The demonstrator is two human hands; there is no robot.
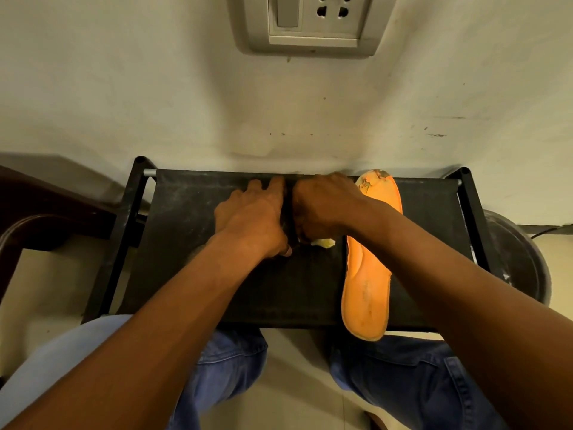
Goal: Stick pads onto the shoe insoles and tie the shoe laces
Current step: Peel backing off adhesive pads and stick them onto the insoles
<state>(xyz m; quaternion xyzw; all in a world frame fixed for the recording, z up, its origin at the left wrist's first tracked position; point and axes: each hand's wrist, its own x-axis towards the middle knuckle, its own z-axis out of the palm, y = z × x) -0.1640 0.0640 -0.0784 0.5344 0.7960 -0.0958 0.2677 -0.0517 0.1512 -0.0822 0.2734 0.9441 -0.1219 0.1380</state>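
Pressing both hands, left (pixel 251 218) and right (pixel 322 206), onto something dark beside the orange insole (pixel 369 283), probably seating a pad; grip impossible to tell.

Both grips, the left hand (pixel 251 216) and the right hand (pixel 322 206), are sitting close together at the back of the counter (pixel 192 243). The wall (pixel 186 119) is blocking right behind them. The orange insole (pixel 369 274) is lying just right of the right grip. Left of the left grip, bare counter is showing.

Scuffed cream wall (pixel 155 88), grey socket plate (pixel 313 23), beige tiled floor (pixel 297 361)
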